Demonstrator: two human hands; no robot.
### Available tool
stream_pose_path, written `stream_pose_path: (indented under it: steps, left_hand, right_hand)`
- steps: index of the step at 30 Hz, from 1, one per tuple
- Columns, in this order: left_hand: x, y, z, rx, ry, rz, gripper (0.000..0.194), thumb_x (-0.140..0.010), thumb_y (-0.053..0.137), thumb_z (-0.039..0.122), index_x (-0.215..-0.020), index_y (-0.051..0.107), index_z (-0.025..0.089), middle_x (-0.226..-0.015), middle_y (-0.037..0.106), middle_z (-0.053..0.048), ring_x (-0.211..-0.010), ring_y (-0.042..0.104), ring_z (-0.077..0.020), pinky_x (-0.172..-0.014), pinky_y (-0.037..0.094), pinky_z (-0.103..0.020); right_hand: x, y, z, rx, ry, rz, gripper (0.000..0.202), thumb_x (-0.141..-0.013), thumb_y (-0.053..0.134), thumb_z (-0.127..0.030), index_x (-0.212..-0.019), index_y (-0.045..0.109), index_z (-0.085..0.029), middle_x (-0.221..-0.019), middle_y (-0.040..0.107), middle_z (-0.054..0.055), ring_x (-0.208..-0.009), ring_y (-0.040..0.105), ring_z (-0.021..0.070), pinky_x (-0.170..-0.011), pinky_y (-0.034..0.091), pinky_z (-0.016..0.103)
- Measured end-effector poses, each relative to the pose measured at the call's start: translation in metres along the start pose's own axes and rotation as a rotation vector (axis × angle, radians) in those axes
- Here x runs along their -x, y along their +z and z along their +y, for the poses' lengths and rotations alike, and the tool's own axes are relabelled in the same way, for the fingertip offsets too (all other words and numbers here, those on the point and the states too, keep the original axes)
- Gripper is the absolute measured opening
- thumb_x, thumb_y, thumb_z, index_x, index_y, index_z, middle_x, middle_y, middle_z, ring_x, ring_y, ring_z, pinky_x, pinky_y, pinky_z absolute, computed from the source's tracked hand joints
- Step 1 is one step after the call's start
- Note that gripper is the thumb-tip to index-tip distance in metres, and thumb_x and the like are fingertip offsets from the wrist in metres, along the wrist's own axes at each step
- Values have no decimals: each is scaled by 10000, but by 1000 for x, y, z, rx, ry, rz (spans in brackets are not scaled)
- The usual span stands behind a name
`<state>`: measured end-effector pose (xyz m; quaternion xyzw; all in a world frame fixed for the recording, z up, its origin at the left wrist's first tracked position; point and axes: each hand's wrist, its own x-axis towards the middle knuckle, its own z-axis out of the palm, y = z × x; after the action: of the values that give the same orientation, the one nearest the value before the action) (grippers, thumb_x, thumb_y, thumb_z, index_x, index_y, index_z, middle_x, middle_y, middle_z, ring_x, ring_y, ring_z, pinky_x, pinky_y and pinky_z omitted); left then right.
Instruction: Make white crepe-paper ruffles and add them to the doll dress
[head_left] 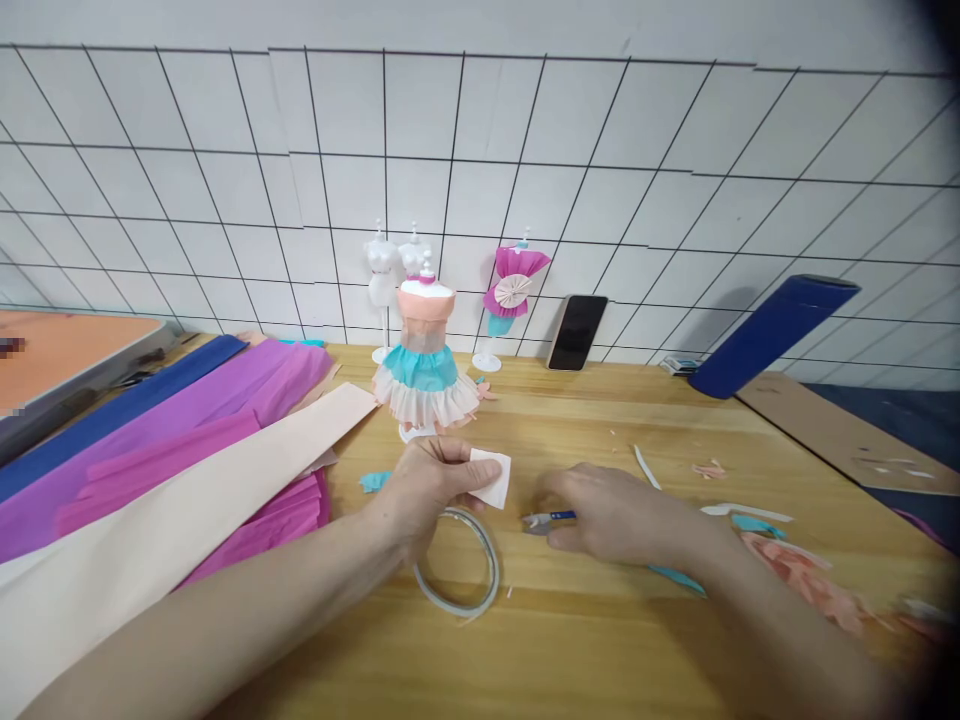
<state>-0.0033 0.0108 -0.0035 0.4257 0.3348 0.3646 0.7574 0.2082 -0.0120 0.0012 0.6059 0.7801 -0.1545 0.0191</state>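
Note:
Between thumb and fingers my left hand (442, 480) pinches a small folded piece of white paper (495, 482), above the table. Below that hand a thin roll of white tape (493, 575) lies flat. My right hand (600, 510) is lowered to the tabletop, its fingers closed round small blue-handled scissors (538, 523) whose grey blades point left; motion blurs it slightly. Behind my left hand stands a mini dress form (426, 345) in a peach top and a ruffled turquoise and cream skirt. A turquoise scrap (373, 482) lies beside my left wrist.
Sheets of cream crepe paper (262, 460), purple, magenta and blue paper cover the left side. Against the tiled wall stand a magenta-dressed form (517, 290), bare white forms (381, 270) and a phone (577, 332). A blue bottle (772, 335) leans at right, near peach scraps (799, 575).

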Motion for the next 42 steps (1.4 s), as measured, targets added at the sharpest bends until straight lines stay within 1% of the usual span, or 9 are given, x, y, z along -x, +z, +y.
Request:
stream_pose_path:
  steps: [4,7,10,14,18,21,25,33,42]
  left_hand:
    - [-2,-2,-4,12,7,8,229,-603,809,306,-606,696,107,-597,632,-15,-557,552,-64,-550,461,-166]
    - [-4,-3,-6,43,13,-4,252,-614,796,330,-651,712,96,-637,653,-38,-590,565,-76,-590,483,-175]
    - [-6,-1,-7,83,-1,-37,260,-625,784,319,-723,721,86,-698,676,-64,-672,602,-107,-671,510,-200]
    - [-8,0,-7,173,-37,-116,202,-668,745,254,-771,695,88,-771,689,-86,-741,639,-144,-744,528,-248]
    - [-10,-1,-5,211,-119,-159,392,-737,657,451,-852,672,77,-795,676,-109,-728,663,-175,-712,541,-274]
    - [-9,-1,-4,133,-110,-144,561,-666,660,610,-871,645,89,-744,655,-85,-639,657,-170,-641,550,-288]
    - [-6,-2,-5,-39,-65,-113,500,-536,814,486,-791,622,102,-715,645,-50,-578,646,-138,-549,530,-237]
    - [-6,-6,-2,-134,-10,-96,496,-576,760,526,-767,688,74,-723,688,-99,-558,653,-141,-515,498,-216]
    - [-5,-8,-4,-331,155,-42,271,-558,812,327,-546,646,112,-458,537,31,-444,459,-54,-464,351,-172]
  right_hand:
    - [-1,-3,-9,-33,8,94,148,-766,548,-293,-799,655,-195,-862,687,85,-830,617,262,-659,406,327]
    - [1,-7,-22,-202,-12,173,242,-870,425,-342,-789,602,-197,-750,654,37,-667,591,179,-567,402,277]
    - [2,-2,-34,-521,-88,280,202,-839,483,-343,-710,544,-200,-629,568,-19,-541,500,120,-477,352,232]
    - [-6,10,-39,-679,-70,432,215,-758,551,-306,-607,435,-207,-536,420,-60,-470,377,91,-439,290,227]
    - [-12,15,-35,-716,-91,430,217,-753,520,-309,-596,405,-215,-548,419,-52,-495,392,102,-464,320,238]
    - [-11,13,-33,-711,-91,444,213,-749,523,-298,-592,406,-214,-551,412,-52,-500,380,104,-478,308,245]
    - [-9,10,-32,-720,-107,422,218,-751,536,-321,-600,423,-211,-556,410,-52,-511,378,108,-490,301,249]
    - [-16,1,-23,-811,-150,290,275,-720,540,-444,-619,487,-195,-569,470,-23,-536,439,129,-495,377,256]
    - [-3,2,-40,-799,-123,366,257,-746,608,-399,-639,505,-189,-598,491,-29,-566,453,120,-513,367,246]
